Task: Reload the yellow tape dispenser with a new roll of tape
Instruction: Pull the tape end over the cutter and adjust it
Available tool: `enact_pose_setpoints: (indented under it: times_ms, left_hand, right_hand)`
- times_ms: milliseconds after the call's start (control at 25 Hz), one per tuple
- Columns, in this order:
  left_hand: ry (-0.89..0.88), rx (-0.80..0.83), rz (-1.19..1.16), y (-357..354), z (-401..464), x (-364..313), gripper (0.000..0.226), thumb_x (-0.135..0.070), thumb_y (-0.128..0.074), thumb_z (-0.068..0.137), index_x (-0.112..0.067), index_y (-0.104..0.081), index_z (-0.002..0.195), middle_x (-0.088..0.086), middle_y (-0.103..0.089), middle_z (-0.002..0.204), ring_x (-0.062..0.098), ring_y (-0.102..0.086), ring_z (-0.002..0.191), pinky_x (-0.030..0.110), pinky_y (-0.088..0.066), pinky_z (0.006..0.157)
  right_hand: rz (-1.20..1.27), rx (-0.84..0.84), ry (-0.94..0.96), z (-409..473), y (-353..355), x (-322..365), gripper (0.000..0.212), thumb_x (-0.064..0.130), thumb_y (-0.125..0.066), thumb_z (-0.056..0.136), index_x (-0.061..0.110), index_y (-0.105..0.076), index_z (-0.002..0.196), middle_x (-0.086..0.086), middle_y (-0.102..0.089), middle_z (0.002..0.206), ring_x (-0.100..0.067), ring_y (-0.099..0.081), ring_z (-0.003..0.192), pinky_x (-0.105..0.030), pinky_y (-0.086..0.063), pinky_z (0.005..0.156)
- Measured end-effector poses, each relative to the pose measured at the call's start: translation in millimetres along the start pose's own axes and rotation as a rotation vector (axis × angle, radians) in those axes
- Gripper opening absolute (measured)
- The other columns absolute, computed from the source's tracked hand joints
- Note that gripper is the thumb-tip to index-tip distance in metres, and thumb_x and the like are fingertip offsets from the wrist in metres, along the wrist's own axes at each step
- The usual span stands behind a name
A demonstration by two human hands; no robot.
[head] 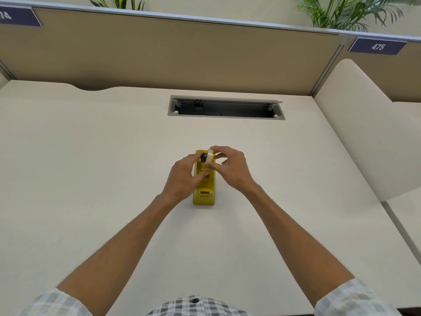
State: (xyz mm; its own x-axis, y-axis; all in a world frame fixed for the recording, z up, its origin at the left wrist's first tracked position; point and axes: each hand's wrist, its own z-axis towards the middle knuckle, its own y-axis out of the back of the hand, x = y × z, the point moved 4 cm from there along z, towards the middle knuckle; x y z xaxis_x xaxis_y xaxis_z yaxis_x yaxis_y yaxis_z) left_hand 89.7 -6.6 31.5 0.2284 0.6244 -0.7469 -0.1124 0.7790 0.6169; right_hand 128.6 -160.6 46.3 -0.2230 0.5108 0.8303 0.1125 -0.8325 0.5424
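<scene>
Yellow tape dispenser [204,190]: stands on the pale desk [91,156] at frame centre, its low cutter end nearest the camera, its far end hidden under both hands
Tape roll [209,155]: cream ring held on edge just above the dispenser's far end, a dark hub [203,157] showing at its left face
Right hand [230,166]: fingertips pinch the roll's rim from the right
Left hand [183,174]: fingers curled against the hub and dispenser top (whether they actually grip the hub, I cannot tell)
Step, as I judge it: seating roll and hub into the cradle
Doing it well: keep the roll upright, line both hub ends with the side slots, lower evenly, loose end toward the cutter
Background: open cable tray [225,107] in the desk above centre
</scene>
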Motion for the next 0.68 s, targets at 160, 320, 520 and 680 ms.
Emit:
enact_pose_setpoints:
  times_ms: [160,320,520,680]
  left_hand:
    - [-0.075,-0.049,-0.052,5.9,2.1,-15.1,0.041,-0.023,-0.066,0.088,-0.019,-0.057,0.128,-0.001,-0.068,0.115,0.017,-0.063,0.101,0.038,-0.054,0.087]
    - [-0.097,-0.012,-0.155,5.5,1.7,-25.8,0.033,-0.016,-0.058,0.09,-0.027,-0.062,0.12,-0.006,-0.072,0.108,0.012,-0.066,0.096,0.034,-0.056,0.087]
    - [-0.007,0.025,-0.238,2.8,-1.5,-25.0,0.024,-0.02,-0.061,0.093,-0.027,-0.067,0.115,-0.01,-0.074,0.099,0.005,-0.068,0.094,0.027,-0.056,0.082]
    - [0.045,0.111,-0.347,3.1,-2.3,-22.6,0.03,-0.009,-0.062,0.091,-0.021,-0.066,0.118,-0.014,-0.071,0.101,-0.002,-0.066,0.097,0.013,-0.049,0.083]
  right_hand:
    - [0.069,-0.062,-0.005,-4.9,6.6,9.0,0.037,0.034,-0.086,0.068,0.021,-0.072,0.1,0.007,-0.07,0.102,-0.006,-0.067,0.088,-0.025,-0.055,0.071]
    - [0.07,-0.084,-0.053,-8.3,14.1,11.2,0.04,0.04,-0.087,0.066,0.02,-0.07,0.096,0.008,-0.069,0.097,-0.005,-0.067,0.084,-0.024,-0.055,0.072]
    - [0.065,0.108,-0.092,-10.3,26.8,7.7,0.05,0.042,-0.076,0.079,0.027,-0.059,0.123,0.011,-0.062,0.115,-0.002,-0.066,0.088,-0.015,-0.047,0.069]
    - [0.053,0.249,-0.036,-12.5,31.8,9.7,0.031,0.027,-0.075,0.082,0.029,-0.07,0.112,0.016,-0.069,0.11,-0.002,-0.069,0.087,-0.018,-0.048,0.075]
